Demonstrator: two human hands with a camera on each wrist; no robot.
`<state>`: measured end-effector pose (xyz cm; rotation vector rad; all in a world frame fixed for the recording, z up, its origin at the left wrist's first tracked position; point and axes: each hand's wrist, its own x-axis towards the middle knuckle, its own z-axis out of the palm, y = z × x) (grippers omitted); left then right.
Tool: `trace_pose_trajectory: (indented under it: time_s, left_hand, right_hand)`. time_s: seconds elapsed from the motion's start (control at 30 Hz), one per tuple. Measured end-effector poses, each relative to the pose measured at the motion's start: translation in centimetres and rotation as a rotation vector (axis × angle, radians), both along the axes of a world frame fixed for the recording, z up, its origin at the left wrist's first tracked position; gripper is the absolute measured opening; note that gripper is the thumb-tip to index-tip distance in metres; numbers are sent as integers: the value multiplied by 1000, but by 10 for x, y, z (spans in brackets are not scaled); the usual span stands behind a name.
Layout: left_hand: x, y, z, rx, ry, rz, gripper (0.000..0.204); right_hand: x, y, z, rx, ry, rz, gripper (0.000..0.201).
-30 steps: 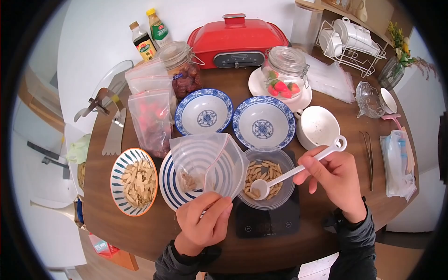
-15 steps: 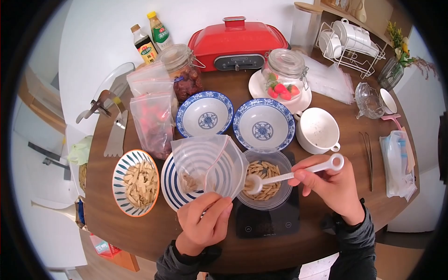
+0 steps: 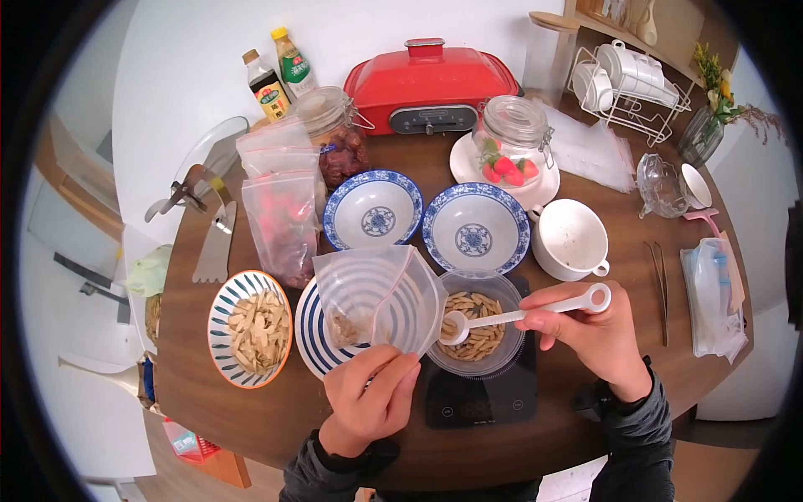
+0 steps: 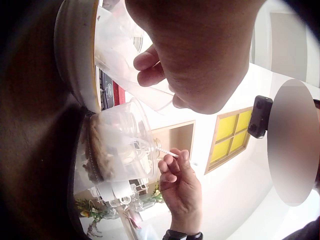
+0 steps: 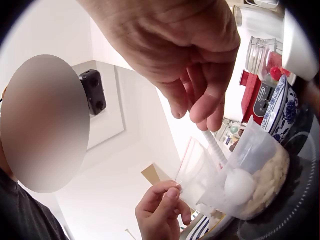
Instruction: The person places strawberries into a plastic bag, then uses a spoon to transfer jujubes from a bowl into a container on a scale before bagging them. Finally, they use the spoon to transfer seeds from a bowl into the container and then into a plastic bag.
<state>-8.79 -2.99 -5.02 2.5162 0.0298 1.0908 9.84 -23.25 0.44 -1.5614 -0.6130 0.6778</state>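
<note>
My left hand (image 3: 372, 397) pinches the edge of a clear zip bag (image 3: 401, 289), held open above a blue-and-white striped plate (image 3: 308, 335). A few pale pieces lie inside the bag. In my right hand (image 3: 604, 339) is the handle of a white measuring spoon (image 3: 502, 319), gripped between thumb and fingers. The spoon's bowl (image 5: 239, 186) is down inside a clear plastic tub (image 3: 478, 369), beside the bag's mouth. Beige dried slices (image 3: 481, 339) cover the tub's bottom. Under the tub sits a black kitchen scale (image 3: 481, 412).
An oval bowl (image 3: 217, 326) of dried slices stands left. Behind are filled zip bags (image 3: 284, 226), two blue-patterned bowls (image 3: 378, 188), a white two-handled cup (image 3: 573, 234), jars and a red electric cooker (image 3: 431, 79). Tweezers (image 3: 659, 293) lie right.
My right hand has lowered the spoon's handle, and its bowl has shifted left within the tub toward the bag. The left hand keeps its hold on the bag. The head view has shifted slightly.
</note>
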Motion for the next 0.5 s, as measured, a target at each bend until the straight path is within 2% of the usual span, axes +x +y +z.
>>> trace_pose_trajectory:
  time_s: [0.37, 0.5]
  left_hand:
    - [0, 0, 0, 3, -4, -4, 20]
    - [0, 0, 0, 5, 3, -3, 20]
  right_hand:
    - [2, 2, -2, 24, 13, -73, 17]
    - [-1, 4, 1, -3, -5, -14, 18]
